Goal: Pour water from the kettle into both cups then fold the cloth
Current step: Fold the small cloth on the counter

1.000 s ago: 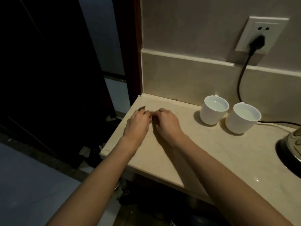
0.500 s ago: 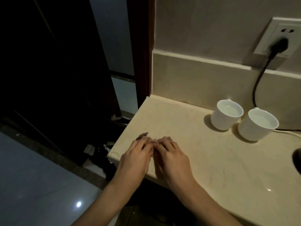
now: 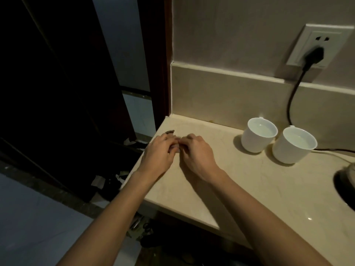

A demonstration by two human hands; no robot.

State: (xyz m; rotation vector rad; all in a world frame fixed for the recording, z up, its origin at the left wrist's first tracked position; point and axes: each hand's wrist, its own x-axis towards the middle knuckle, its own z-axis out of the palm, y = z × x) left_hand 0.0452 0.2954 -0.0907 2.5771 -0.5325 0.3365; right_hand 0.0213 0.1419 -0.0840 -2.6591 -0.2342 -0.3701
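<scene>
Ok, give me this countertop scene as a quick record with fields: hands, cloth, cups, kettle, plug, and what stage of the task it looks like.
left hand: on the counter's near-left corner, fingertips meeting the right hand
right hand: beside it, fingers curled down
cloth: only a small dark bit shows past the left hand; the rest is hidden
cups: left cup and right cup upright by the wall, both holding water
kettle: only an edge shows at the frame's right
plug: in the wall socket
stage: pouring looks done; folding apparently under way
</scene>
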